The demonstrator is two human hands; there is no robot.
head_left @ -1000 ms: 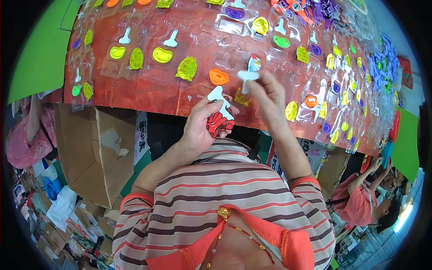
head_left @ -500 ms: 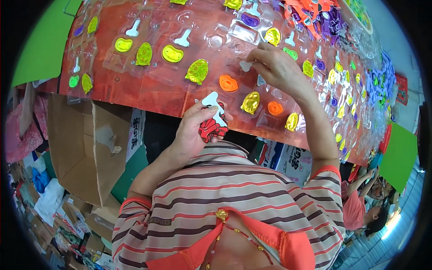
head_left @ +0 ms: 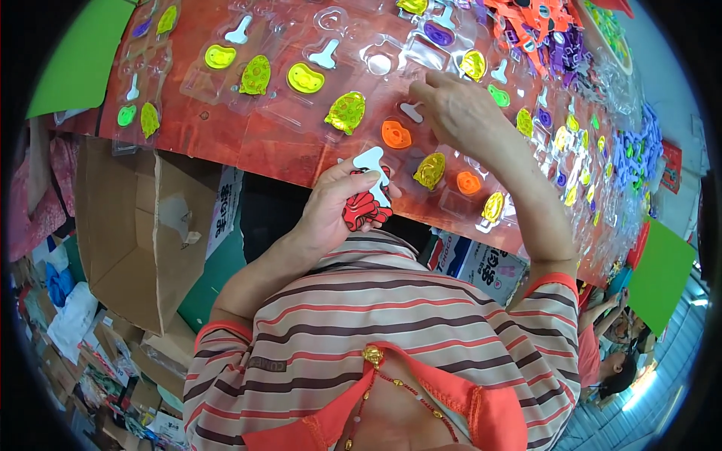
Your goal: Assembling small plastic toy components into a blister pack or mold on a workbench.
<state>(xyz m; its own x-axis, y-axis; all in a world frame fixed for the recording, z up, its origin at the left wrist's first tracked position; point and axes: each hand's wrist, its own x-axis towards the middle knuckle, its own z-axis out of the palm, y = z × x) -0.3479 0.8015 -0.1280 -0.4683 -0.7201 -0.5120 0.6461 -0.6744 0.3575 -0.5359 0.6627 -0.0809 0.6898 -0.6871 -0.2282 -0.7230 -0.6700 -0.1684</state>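
My left hand [head_left: 328, 201] is closed round a small stack of flat cut-outs: red pieces with black outlines [head_left: 364, 210] and white T-shaped pieces [head_left: 368, 159] on top, under the thumb. Over the table, my right hand [head_left: 465, 111] has bent fingers with a small white T-shaped piece [head_left: 411, 112] at their tips, low over a clear plastic tray. Part of the grip is hidden behind the hand. Close by lie an orange pacifier-shaped piece [head_left: 396, 134], a shiny yellow egg-shaped piece [head_left: 430, 171] and a yellow-green spotted one [head_left: 346, 113].
Clear trays with coloured pieces cover the red table [head_left: 226, 139]. Orange and purple plastic parts [head_left: 538, 30] are heaped at the far right, beside blue ones [head_left: 638, 146]. An open cardboard box [head_left: 120, 233] stands at the left below the table edge. Another person [head_left: 602, 346] is at the right.
The view has shifted slightly, so the table items sit a little further right. The white piece at my right fingertips has moved slightly left and nearer relative to the trays. My left hand keeps its stack.
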